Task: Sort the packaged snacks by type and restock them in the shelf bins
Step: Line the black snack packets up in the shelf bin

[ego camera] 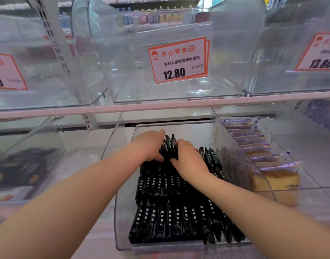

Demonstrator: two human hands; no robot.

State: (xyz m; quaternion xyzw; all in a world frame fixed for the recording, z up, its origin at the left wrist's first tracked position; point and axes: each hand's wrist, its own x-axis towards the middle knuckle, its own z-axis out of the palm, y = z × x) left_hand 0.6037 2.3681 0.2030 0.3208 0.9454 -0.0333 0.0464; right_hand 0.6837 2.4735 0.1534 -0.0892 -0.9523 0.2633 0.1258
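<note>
Store shelf, lower tier: clear bin (121,184) nearly stocked with black snack packets (171,212) (back edge unfilled); left hand (149,144) and right hand (188,159) clasp rear bundle.

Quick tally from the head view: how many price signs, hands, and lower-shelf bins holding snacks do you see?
Price signs: 3, one at left, one at centre, one at right.
Hands: 2, left hand and right hand, both on the black packets.
Stocked lower bins: 3, left bin, middle bin, right bin.
Total: 8.
</note>
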